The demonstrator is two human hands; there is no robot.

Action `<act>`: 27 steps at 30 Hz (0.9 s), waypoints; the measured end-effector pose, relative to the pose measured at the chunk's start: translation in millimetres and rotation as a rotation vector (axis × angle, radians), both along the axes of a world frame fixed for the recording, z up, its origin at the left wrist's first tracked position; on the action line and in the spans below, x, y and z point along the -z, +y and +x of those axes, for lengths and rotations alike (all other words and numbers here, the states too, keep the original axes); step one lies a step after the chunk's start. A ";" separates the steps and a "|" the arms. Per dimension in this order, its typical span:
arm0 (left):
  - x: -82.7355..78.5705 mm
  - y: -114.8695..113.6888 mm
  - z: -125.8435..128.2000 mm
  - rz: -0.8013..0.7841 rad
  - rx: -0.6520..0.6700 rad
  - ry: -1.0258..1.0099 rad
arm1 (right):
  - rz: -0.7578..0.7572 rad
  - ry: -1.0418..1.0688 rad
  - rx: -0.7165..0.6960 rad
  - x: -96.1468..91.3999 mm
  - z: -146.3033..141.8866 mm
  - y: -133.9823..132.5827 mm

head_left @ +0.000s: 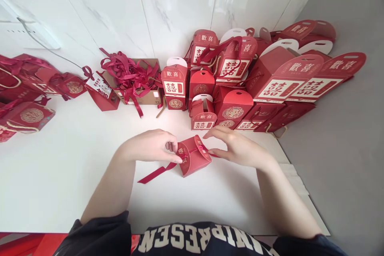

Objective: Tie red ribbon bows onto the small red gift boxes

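Crimson satin ribbon (153, 175), a single length, crosses one small red cardboard box with rounded flaps (196, 160), which sits on the white tabletop (75, 176) between two bare hands. The left hand (153, 146) bends over the box's left flap, thumb and curled fingers at its edge; I cannot tell whether they pinch the ribbon or only touch the card. The right hand (243, 148) is spread, thumb and forefinger parted beside the right flap; a short strip of ribbon shows by the thumb, its end hidden.

Beyond the hands stands one open brown cardboard carton (148, 98), heaped with loose crimson ribbons (132, 76) too tangled to count. Just left of it is one red box with a white printed tag (108, 104). To the right, red gift boxes (237, 102) are stacked; at least six cream character panels can be counted, but overlapping lids conceal the rear ones. At far left, a group of ribbon-tied red boxes (33, 116) is cut off by the view's edge, so its number is unclear. The dark shirt's pale lettering (210, 240) is only partly visible.
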State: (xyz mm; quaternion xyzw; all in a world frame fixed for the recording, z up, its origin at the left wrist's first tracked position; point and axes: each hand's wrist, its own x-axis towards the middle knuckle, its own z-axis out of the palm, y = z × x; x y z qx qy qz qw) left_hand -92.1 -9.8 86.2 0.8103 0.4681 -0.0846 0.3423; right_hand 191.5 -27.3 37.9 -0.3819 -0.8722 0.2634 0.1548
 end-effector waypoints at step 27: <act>21.5 10.3 16.6 -0.326 -0.065 -0.176 | -0.202 0.162 -0.037 13.9 -17.5 5.7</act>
